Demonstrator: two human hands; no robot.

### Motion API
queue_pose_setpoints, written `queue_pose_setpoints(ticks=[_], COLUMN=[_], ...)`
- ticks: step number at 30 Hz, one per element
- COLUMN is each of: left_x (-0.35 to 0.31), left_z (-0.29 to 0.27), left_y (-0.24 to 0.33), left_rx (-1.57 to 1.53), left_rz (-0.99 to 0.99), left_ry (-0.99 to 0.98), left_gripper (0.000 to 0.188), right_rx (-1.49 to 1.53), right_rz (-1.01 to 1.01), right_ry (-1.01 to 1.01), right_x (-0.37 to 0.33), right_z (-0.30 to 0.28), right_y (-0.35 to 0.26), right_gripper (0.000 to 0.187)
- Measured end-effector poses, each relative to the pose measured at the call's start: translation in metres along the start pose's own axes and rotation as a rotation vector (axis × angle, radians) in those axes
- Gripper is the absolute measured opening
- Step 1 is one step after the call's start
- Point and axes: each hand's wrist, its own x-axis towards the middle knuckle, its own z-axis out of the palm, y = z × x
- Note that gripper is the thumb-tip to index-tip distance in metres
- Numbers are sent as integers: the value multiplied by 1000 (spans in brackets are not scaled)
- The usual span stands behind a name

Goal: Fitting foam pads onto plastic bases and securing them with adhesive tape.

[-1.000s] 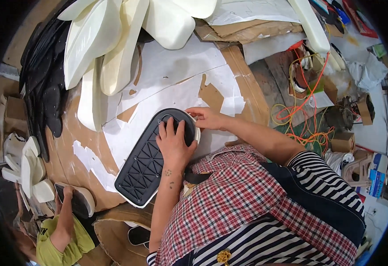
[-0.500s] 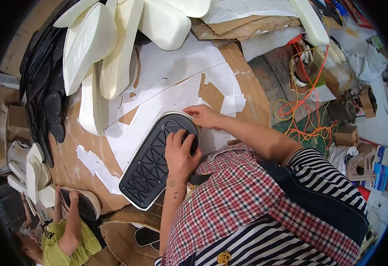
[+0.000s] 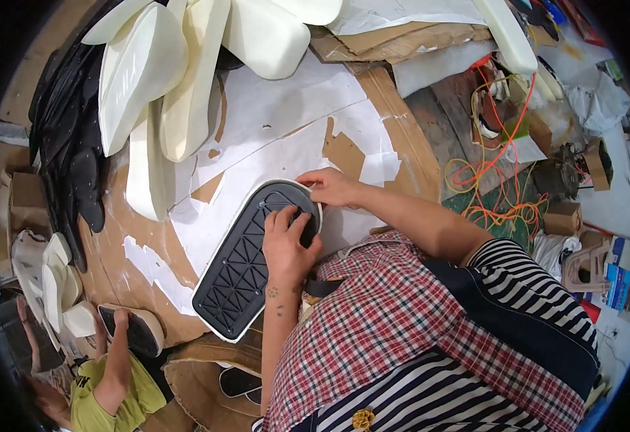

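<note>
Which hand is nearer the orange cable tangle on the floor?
Right. The right hand grips the black sole's top edge, on the side toward the orange cable; the left hand presses the sole farther away.

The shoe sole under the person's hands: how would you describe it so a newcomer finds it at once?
On the paper-covered round table, look below the heap of cream foam soles. The black sole with white rim lies flat under the left hand; unlike its plain neighbours, it bears a triangle tread.
</note>
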Motion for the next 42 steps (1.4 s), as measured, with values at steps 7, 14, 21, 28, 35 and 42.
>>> queue_pose_setpoints(ticks=[7, 14, 21, 28, 35, 42], left_x=[0, 3, -14, -161, -259, -203], left_z=[-2, -3, 3, -50, -2, 2], left_y=[-6, -6, -30, -118, -127, -98], left_rx=[1, -45, -311, 15, -1744, -1597], left_rz=[-3, -33, -143, -907, -1185, -999], left_ry=[-33, -95, 19, 904, 1106, 1358], left_gripper=[39, 37, 35, 35, 44, 34], right_rx=[-8, -88, -105, 4, -226, -280], right_rz=[35, -68, 188, 249, 189, 111], right_ry=[-47, -133, -316, -138, -70, -71], right_x=[-2, 4, 2, -1, 21, 30], right_z=[-1, -14, -3, 14, 16, 9], right_y=[-8, 0, -1, 2, -1, -10], right_gripper=[46, 50, 50, 51, 54, 49])
